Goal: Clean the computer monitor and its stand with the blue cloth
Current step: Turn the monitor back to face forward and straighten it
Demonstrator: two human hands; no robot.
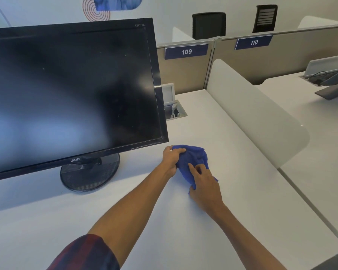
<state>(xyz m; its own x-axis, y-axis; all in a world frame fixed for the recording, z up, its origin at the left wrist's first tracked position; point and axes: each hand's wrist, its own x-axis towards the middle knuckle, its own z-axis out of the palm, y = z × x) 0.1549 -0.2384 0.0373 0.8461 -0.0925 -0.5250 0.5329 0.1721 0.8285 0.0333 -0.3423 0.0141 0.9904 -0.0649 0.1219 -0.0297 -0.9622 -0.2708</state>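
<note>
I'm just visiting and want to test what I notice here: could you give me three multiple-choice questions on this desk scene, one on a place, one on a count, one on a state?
1. Where is the blue cloth?
A. on the desk right of the monitor
B. draped over the monitor
C. on a chair

2. How many numbered partition signs show?
A. one
B. two
C. four

3. The monitor screen is:
A. showing a picture
B. dark
C. cracked

Answers:
A, both hands, left hand and right hand, hold it above the desk.
B, sign 109 and sign 110.
B, only reflections show.
</note>
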